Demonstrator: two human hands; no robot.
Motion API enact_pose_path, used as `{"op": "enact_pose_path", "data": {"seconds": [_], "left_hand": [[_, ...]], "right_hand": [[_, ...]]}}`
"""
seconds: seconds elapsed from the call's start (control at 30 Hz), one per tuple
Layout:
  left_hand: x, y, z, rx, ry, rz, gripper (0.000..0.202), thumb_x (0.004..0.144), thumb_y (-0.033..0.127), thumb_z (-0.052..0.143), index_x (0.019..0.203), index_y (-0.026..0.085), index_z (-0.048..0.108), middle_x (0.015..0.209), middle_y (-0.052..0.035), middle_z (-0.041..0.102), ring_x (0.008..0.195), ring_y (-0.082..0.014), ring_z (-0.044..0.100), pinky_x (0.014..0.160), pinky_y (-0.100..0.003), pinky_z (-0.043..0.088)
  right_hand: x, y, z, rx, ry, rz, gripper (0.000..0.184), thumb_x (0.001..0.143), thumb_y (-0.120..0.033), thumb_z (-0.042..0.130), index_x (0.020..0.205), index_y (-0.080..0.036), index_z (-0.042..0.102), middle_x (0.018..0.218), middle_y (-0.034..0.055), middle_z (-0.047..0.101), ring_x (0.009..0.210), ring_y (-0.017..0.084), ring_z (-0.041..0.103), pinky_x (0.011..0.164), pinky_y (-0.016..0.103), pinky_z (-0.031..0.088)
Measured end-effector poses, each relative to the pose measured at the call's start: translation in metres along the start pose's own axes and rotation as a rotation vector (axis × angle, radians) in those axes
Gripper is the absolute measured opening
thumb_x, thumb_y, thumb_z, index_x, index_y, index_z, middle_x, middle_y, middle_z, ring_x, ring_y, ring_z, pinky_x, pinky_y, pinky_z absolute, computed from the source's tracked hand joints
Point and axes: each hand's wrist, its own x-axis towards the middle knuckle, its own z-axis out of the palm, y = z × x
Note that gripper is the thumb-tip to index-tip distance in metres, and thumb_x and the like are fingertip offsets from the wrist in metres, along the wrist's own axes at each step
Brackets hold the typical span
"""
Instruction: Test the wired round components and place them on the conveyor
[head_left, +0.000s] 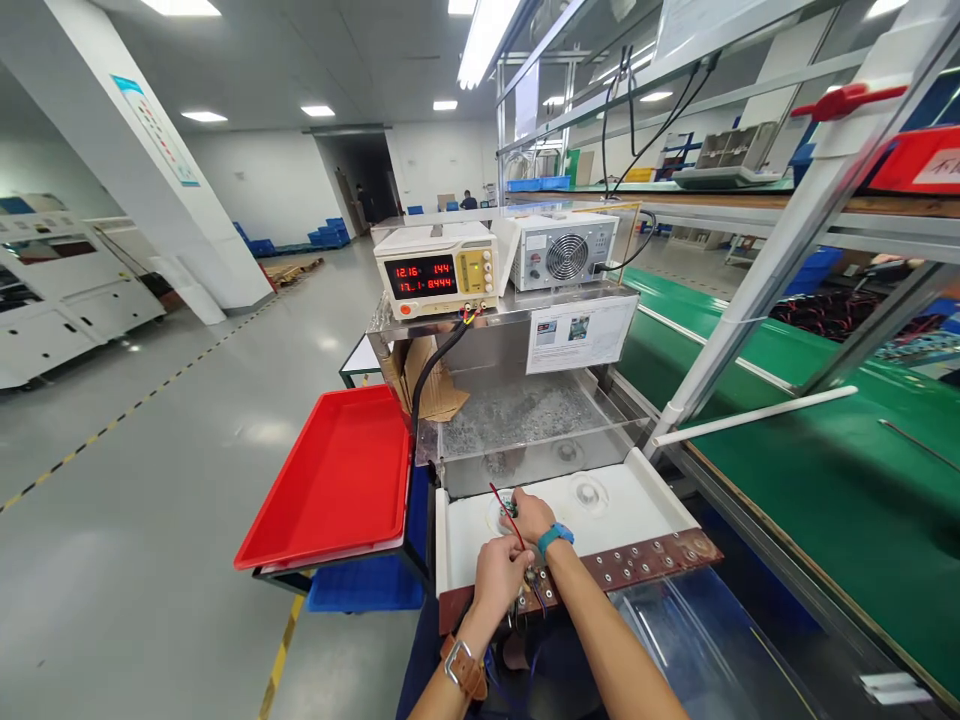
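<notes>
My left hand [496, 578], with a brown strap at the wrist, is closed with thumb and fingertips pinching a thin red wire [513, 522]. The wire's far end sticks up and forward. Just beyond it, my right hand [534, 516], wearing a blue band, has its fingers closed on a small green circuit board [508, 509], mostly hidden by the fingers. Both hands are over a white tray [630, 497] with round recesses. Below them runs a brown strip [646, 560] with rows of metal studs; wires and clips hang at its left end.
A power supply [437, 275] with red digits stands on a metal shelf, next to a grey fan unit [568, 255]. A black cable [429, 372] drops from the supply. To the left is a red tray [337, 470]; to the right, a green conveyor [847, 500] and a slanted post [772, 240].
</notes>
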Motion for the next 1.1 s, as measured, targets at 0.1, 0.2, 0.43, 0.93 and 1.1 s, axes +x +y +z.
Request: {"op": "enact_pose_path", "data": {"seconds": [0.1, 0.2, 0.43, 0.93, 1.1], "left_hand": [[-0.0011, 0.0012, -0.0005, -0.031, -0.007, -0.011, 0.013, 0.074, 0.019, 0.057, 0.074, 0.015, 0.070, 0.074, -0.0038, 0.073, 0.073, -0.0176, 0.068, 0.065, -0.024, 0.043], [-0.0020, 0.0027, -0.0010, -0.036, -0.006, -0.016, 0.014, 0.074, 0.017, 0.057, 0.074, 0.014, 0.071, 0.074, -0.0034, 0.073, 0.074, -0.0173, 0.068, 0.065, -0.023, 0.044], [-0.0025, 0.0033, -0.0008, -0.038, 0.006, 0.006, 0.015, 0.074, 0.015, 0.058, 0.075, 0.015, 0.072, 0.077, -0.0030, 0.074, 0.076, -0.0164, 0.068, 0.067, -0.022, 0.043], [-0.0030, 0.0026, -0.0005, -0.032, 0.008, 0.004, 0.014, 0.075, 0.015, 0.060, 0.075, 0.015, 0.073, 0.077, -0.0031, 0.074, 0.075, -0.0160, 0.068, 0.066, -0.022, 0.042], [-0.0034, 0.0059, -0.0017, -0.005, 0.020, -0.019, 0.013, 0.075, 0.016, 0.060, 0.075, 0.015, 0.074, 0.077, -0.0037, 0.074, 0.073, -0.0164, 0.067, 0.063, -0.023, 0.040]], "right_hand": [[0.0000, -0.0013, -0.0001, 0.009, -0.008, 0.002, 0.036, 0.079, -0.038, 0.059, 0.107, -0.015, 0.055, 0.100, 0.0120, 0.069, 0.096, 0.026, 0.064, 0.071, 0.029, 0.037], [0.0001, -0.0021, -0.0001, 0.014, -0.002, -0.003, 0.035, 0.080, -0.036, 0.059, 0.107, -0.015, 0.055, 0.100, 0.0119, 0.069, 0.095, 0.026, 0.064, 0.070, 0.029, 0.037], [0.0002, -0.0021, 0.0005, 0.018, -0.004, -0.005, 0.034, 0.080, -0.036, 0.059, 0.106, -0.015, 0.055, 0.100, 0.0122, 0.069, 0.095, 0.027, 0.064, 0.070, 0.029, 0.036], [0.0012, -0.0013, 0.0032, 0.009, -0.003, -0.017, 0.033, 0.080, -0.036, 0.058, 0.104, -0.014, 0.055, 0.097, 0.0120, 0.068, 0.093, 0.026, 0.064, 0.068, 0.030, 0.034], [0.0028, 0.0008, 0.0057, 0.022, -0.006, -0.016, 0.033, 0.078, -0.036, 0.059, 0.103, -0.015, 0.055, 0.096, 0.0106, 0.068, 0.091, 0.025, 0.064, 0.067, 0.029, 0.033]]}}
